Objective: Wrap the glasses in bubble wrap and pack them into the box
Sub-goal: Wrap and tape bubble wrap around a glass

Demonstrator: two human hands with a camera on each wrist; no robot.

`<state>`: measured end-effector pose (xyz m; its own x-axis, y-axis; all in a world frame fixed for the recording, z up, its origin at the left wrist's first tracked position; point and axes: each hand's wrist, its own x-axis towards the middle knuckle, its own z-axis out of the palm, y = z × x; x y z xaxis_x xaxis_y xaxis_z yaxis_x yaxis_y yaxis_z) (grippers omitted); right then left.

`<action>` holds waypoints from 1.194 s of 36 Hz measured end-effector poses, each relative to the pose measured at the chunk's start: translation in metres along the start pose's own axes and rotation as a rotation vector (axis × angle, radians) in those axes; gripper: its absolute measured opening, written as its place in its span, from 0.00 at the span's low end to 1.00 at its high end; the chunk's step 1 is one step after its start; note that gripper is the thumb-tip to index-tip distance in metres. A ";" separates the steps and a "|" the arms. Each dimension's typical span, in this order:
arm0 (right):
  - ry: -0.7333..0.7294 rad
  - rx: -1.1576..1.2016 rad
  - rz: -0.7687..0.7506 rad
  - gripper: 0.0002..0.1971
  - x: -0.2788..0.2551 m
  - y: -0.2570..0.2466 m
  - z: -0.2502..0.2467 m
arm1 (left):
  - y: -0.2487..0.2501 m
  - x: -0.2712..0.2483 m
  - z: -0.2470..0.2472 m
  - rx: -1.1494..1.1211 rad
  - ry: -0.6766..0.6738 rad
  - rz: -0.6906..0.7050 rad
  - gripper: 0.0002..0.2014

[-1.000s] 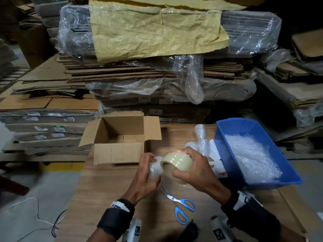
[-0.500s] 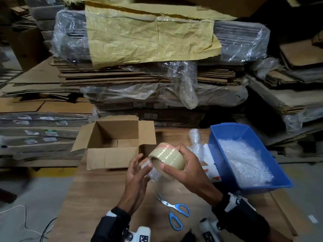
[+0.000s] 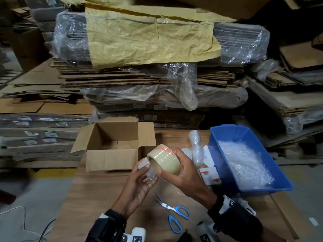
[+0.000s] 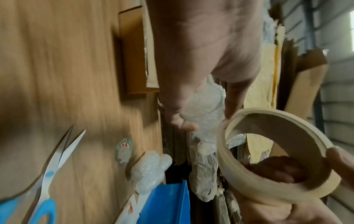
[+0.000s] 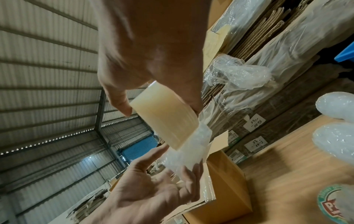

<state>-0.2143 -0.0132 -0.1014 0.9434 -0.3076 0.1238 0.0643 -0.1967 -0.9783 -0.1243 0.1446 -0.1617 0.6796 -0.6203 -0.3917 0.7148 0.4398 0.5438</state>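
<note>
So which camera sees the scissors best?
The head view: the whole scissors, blue handles and blades, lie on the table. The left wrist view shows them blurred and cut off at the edge. The right wrist view shows none.

Wrapped glass (image 3: 148, 169) held above table – box (image 3: 113, 145) open, upright; wrapped glasses (image 3: 196, 147) beside bin.

You are wearing black wrist wraps above both bare hands, the left hand (image 3: 139, 182) and the right hand (image 3: 181, 173), each wrap carrying white camera housings showing black-and-white square markers.
</note>
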 end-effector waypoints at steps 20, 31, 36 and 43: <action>-0.076 -0.266 0.240 0.20 -0.022 0.019 -0.014 | 0.010 0.008 -0.038 1.120 0.002 0.576 0.36; -0.165 0.037 0.084 0.20 -0.012 -0.010 -0.018 | -0.002 0.019 -0.039 1.327 -0.072 0.613 0.30; -0.157 0.165 0.060 0.27 0.015 -0.029 -0.016 | -0.005 0.016 -0.025 1.275 -0.089 0.575 0.31; -0.294 0.395 0.140 0.25 0.058 -0.022 -0.032 | 0.007 0.006 -0.007 1.070 -0.109 0.481 0.37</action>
<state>-0.1714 -0.0570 -0.0676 0.9998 -0.0199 -0.0096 -0.0052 0.2120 -0.9773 -0.1146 0.1489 -0.1658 0.7868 -0.6142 0.0609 -0.1490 -0.0932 0.9844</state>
